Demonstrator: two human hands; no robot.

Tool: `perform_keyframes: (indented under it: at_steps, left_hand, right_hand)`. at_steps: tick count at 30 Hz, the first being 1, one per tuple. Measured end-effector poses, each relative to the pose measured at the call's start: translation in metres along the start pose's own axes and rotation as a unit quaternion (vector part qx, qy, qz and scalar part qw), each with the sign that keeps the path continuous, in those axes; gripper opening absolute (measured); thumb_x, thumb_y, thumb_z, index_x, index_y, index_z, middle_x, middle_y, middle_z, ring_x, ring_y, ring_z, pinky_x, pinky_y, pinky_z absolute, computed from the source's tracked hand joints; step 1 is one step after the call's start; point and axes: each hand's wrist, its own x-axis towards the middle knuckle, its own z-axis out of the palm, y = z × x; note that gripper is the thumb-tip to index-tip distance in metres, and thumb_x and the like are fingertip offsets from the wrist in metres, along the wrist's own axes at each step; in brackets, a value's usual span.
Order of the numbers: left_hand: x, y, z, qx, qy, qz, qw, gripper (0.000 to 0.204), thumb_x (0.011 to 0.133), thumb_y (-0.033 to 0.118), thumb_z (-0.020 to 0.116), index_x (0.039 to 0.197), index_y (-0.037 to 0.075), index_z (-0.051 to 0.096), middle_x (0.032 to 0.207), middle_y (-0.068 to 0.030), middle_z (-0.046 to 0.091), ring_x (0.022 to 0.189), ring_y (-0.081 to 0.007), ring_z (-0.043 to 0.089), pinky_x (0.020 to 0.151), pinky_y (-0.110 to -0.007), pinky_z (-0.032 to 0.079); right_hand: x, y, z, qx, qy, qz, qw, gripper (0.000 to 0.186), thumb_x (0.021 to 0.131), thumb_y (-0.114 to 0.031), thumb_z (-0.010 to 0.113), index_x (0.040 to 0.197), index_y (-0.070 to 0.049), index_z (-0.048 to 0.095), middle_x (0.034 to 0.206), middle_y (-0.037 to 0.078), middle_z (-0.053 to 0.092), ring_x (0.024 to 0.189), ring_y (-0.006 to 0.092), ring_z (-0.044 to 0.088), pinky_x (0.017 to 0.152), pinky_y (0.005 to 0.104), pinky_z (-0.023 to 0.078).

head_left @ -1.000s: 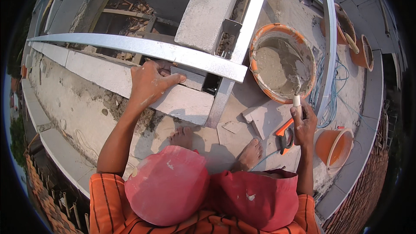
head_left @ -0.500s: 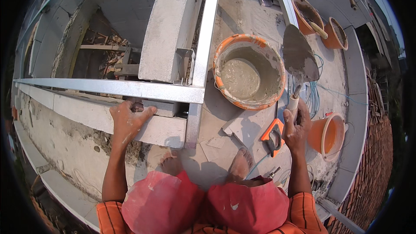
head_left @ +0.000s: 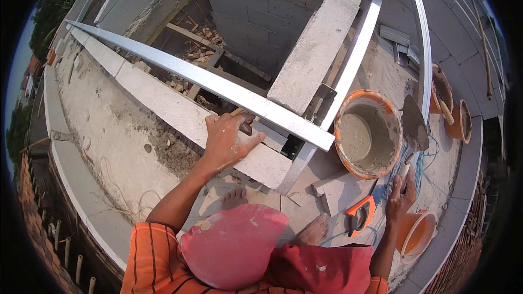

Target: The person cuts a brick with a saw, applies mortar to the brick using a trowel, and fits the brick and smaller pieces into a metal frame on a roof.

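Note:
My left hand (head_left: 226,140) is closed round a dark-headed tool with a wooden handle (head_left: 247,124), largely hidden by the fingers. It rests at the inner edge of a pale block wall (head_left: 174,108), beside a silver metal channel (head_left: 218,81). In my right hand (head_left: 401,198) is a trowel (head_left: 415,124), gripped by its pale handle, with the mortar-smeared blade pointing up and away. Left of the trowel stands an orange-rimmed bucket (head_left: 339,125) holding wet grey mortar (head_left: 355,133).
An orange-handled saw (head_left: 362,215) lies near my right foot, beside block offcuts (head_left: 343,191). An orange bucket (head_left: 417,234) sits at right; more mortar buckets (head_left: 459,122) stand beyond. Across the channel, a deep opening (head_left: 239,68) holds planks and rubble. A long block (head_left: 318,49) borders it.
The view has swung left, so the scene sits turned and further right. Both hands keep their grips; more of the dark-headed tool and its wooden handle shows.

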Motion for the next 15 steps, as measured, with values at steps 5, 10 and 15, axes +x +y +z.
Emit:
perform_keyframes:
  at_steps: [5, 10, 15]
  left_hand:
    - [-0.004, -0.004, 0.004, -0.011, 0.038, 0.019, 0.999, 0.046, 0.080, 0.041, 0.072, 0.106, 0.004, 0.068, 0.093, -0.0099, 0.069, 0.095, -0.0231, 0.057, 0.087, -0.042, 0.028]
    - [-0.006, -0.012, 0.014, 0.027, 0.061, 0.038, 0.997, 0.047, 0.080, 0.041, 0.072, 0.105, 0.001, 0.067, 0.090, -0.0118, 0.068, 0.091, -0.0241, 0.057, 0.088, -0.043, 0.029]
    - [-0.005, -0.009, 0.012, 0.011, 0.097, 0.057, 0.994, 0.041, 0.081, 0.037, 0.071, 0.098, 0.000, 0.068, 0.085, -0.0123, 0.067, 0.086, -0.0246, 0.057, 0.087, -0.042, 0.030]
  right_hand:
    - [-0.017, 0.028, 0.006, -0.062, -0.152, 0.081, 0.983, 0.043, 0.091, -0.007, 0.061, 0.132, 0.003, 0.055, 0.114, 0.022, 0.067, 0.101, 0.0224, 0.067, 0.087, 0.0349, 0.050]
    - [-0.001, 0.021, 0.006, -0.045, -0.155, 0.049, 0.986, 0.041, 0.092, -0.006, 0.060, 0.132, 0.002, 0.055, 0.108, 0.019, 0.070, 0.094, 0.0208, 0.066, 0.084, 0.0346, 0.050]
    - [0.028, -0.005, 0.008, -0.152, -0.225, 0.036, 0.962, 0.041, 0.086, -0.004, 0.065, 0.127, 0.001, 0.060, 0.098, 0.022, 0.070, 0.084, 0.0252, 0.069, 0.076, 0.0349, 0.051]
